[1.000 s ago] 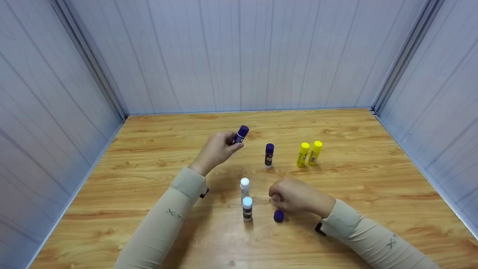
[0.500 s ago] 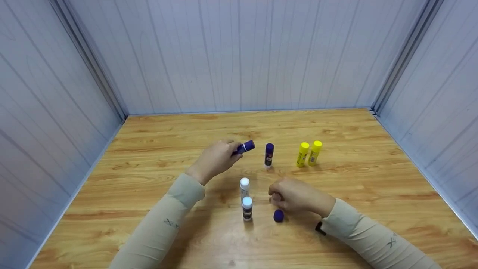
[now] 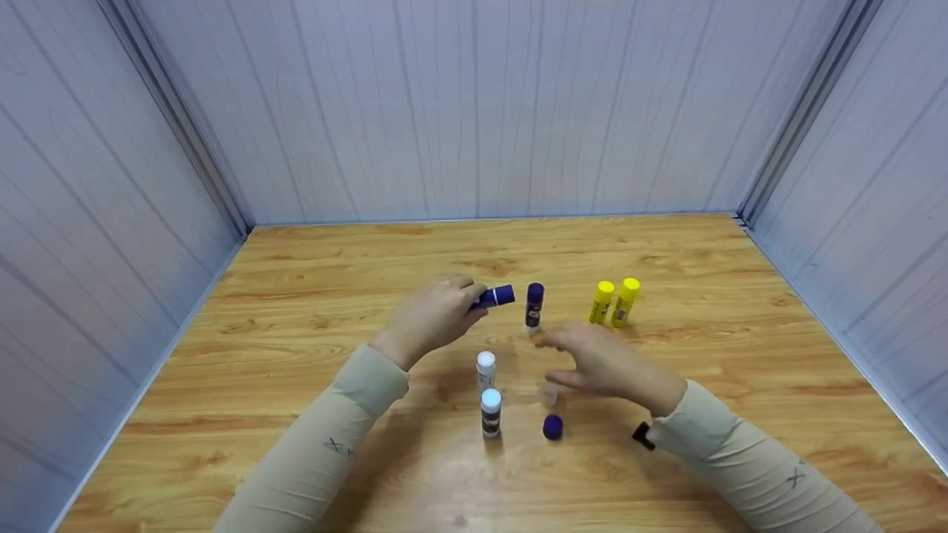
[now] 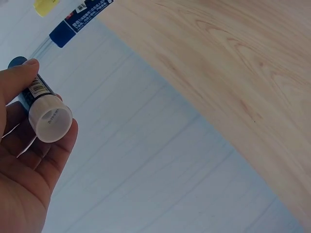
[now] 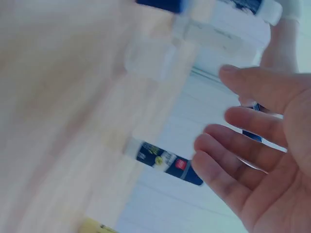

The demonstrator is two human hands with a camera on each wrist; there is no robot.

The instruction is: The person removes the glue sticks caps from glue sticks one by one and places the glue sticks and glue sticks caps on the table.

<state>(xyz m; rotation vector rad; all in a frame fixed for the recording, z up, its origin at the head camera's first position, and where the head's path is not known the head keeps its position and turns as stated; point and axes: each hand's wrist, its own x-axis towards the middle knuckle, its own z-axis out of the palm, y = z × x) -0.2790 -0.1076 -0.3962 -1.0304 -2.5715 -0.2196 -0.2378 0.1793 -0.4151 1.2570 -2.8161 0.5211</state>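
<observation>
My left hand (image 3: 437, 314) grips a dark purple-blue glue stick (image 3: 496, 297), tipped nearly level with its cap to the right. In the left wrist view the white base of this glue stick (image 4: 50, 119) faces the camera, thumb and fingers around the barrel. My right hand (image 3: 603, 363) is spread and holds nothing. Just below its thumb stands a small translucent whitish piece (image 3: 549, 394), also visible in the right wrist view as a blurred cup-like piece (image 5: 150, 57). A loose purple cap (image 3: 552, 427) lies nearer the front. Another purple glue stick (image 3: 534, 307) stands upright between the hands.
Two yellow glue sticks (image 3: 601, 302) stand side by side behind the right hand. In front of the left hand stand a white glue stick (image 3: 486, 369) and a dark-labelled one with a white cap (image 3: 491, 413). Pale panel walls (image 3: 474, 111) enclose the wooden table (image 3: 333, 259).
My left hand has tipped the glue stick from near upright to level and shifted slightly right. My right hand has let go of the small translucent piece, opened and moved up and away.
</observation>
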